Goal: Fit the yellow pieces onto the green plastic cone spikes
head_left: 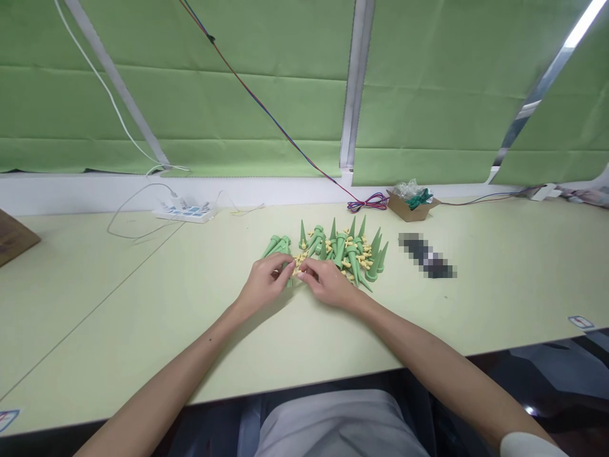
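Note:
My left hand is closed in a pinch, its fingertips at a green plastic spike that shows just below them. Thumb and forefinger of my right hand are pinched on a small yellow plastic piece, close to the left fingertips. Beyond both hands lies a pile of green cone-shaped spikes mixed with small yellow pieces; some spikes stand upright on their wide ends and others lie down. A smaller group of green spikes lies just past my left hand, which partly covers it.
All this rests on a pale yellow table. A small cardboard box with plastic wrapping stands at the back, beside coiled wires. A white power strip is at back left. A blurred dark object lies right of the pile.

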Demonstrator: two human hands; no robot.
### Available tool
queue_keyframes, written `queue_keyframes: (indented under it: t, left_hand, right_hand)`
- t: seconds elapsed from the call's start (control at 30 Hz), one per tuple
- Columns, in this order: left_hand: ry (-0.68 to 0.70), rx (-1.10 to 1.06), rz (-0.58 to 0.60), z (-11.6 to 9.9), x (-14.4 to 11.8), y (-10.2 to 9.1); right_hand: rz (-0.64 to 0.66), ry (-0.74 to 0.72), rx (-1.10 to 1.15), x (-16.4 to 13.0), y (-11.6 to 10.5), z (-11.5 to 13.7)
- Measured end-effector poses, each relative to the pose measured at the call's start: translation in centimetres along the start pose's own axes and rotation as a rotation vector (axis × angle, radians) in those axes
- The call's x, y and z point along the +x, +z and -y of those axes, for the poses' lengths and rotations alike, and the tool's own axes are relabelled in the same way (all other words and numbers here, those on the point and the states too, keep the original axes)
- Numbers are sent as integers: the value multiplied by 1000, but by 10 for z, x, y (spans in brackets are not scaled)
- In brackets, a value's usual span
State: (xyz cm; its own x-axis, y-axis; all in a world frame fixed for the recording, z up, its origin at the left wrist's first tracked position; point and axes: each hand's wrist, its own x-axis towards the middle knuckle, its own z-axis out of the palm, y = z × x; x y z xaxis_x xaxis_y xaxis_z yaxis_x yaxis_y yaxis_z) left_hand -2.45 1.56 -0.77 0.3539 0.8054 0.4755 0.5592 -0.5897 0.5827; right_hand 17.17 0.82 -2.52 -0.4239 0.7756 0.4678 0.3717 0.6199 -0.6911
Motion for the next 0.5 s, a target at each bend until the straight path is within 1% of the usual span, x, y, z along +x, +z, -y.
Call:
queue_keyframes:
  t: [0.17, 0.23, 0.33, 0.5]
  left_hand:
    - [-115, -90, -6, -3, -1, -2]
    - [-141, -136, 6, -4, -1, -3]
    - [-143, -195, 50, -5, -1, -2]
    - [-107, -182, 101, -8, -2, 1]
  right_hand:
    - [-33, 2, 21, 0, 1, 3]
    - [-35, -4, 36, 0, 3, 4]
    - [-38, -10, 43, -1, 6, 6]
    - [-23, -17, 42, -2, 9, 9]
